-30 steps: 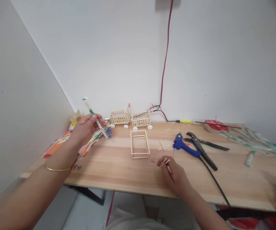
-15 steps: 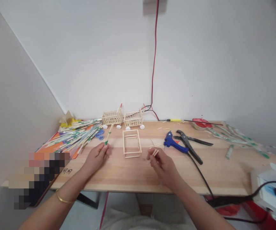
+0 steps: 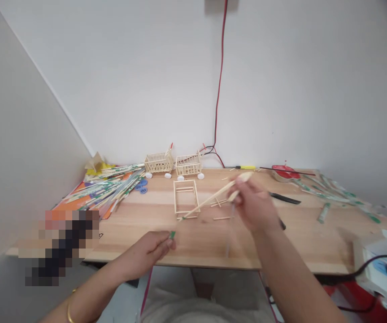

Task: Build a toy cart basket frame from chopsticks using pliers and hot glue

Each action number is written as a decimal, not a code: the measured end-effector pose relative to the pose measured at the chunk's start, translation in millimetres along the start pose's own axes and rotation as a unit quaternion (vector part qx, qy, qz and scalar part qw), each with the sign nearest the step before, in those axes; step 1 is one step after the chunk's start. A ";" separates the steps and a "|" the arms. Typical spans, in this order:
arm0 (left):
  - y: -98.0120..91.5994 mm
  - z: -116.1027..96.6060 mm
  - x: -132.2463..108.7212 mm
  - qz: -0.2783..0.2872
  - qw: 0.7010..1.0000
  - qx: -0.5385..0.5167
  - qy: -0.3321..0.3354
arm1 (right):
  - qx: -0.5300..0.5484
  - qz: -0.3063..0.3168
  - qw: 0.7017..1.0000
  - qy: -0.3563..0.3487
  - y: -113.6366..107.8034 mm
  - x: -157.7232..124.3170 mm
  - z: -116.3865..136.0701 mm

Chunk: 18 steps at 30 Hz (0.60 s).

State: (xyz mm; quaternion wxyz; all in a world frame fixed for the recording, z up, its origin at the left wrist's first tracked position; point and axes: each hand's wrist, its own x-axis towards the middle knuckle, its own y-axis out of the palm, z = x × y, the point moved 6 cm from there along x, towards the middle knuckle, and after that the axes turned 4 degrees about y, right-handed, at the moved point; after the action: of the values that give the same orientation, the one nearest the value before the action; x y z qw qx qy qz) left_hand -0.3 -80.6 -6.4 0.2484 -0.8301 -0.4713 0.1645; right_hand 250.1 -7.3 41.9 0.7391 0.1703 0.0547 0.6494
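Observation:
My left hand [image 3: 153, 251], over the front of the table, pinches a small green-and-white scrap of wrapper [image 3: 172, 234]. Raised to the right of it, my right hand [image 3: 252, 197] grips a pair of wooden chopsticks [image 3: 210, 197], which slant down toward the left and look blurred. Their lower tip passes over the near end of a rectangular stick frame [image 3: 196, 197] lying on the table. A few short stick pieces [image 3: 222, 218] rest just left of my right hand. A pale strip below that hand is too smeared to name.
Two small stick carts [image 3: 159, 163] with white wheels stand by the wall. Wrapped chopsticks [image 3: 119, 188] and blue wheels [image 3: 142, 185] lie left. Pliers [image 3: 285, 198] are partly hidden behind my right hand. Empty wrappers [image 3: 334, 193] and a white box [image 3: 378, 260] sit right.
My right hand has let go of the short sticks, risen and taken the chopsticks. My left hand has moved nearer and right, keeping only a wrapper scrap. The blue glue gun is now hidden.

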 end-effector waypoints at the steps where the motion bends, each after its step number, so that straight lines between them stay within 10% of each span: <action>1: -6.7 4.4 -3.8 -0.011 1.000 -0.001 -0.006 | 0.055 -0.027 0.998 -0.012 -15.1 4.5 5.7; 9: -92.4 0.1 13.3 -0.231 0.933 -0.269 -0.054 | 0.091 0.092 0.981 0.142 -31.7 -30.0 -37.9; 18: -96.8 -48.2 113.7 -0.217 0.957 -0.187 -0.042 | 0.047 0.169 0.964 0.202 -35.5 -60.0 -67.4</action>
State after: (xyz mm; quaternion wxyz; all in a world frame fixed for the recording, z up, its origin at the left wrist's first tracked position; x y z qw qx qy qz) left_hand 13.4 47.1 83.7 0.0990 -0.7318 -0.6725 0.0503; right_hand 254.1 -57.4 -41.1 0.5831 0.0773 0.2037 0.7827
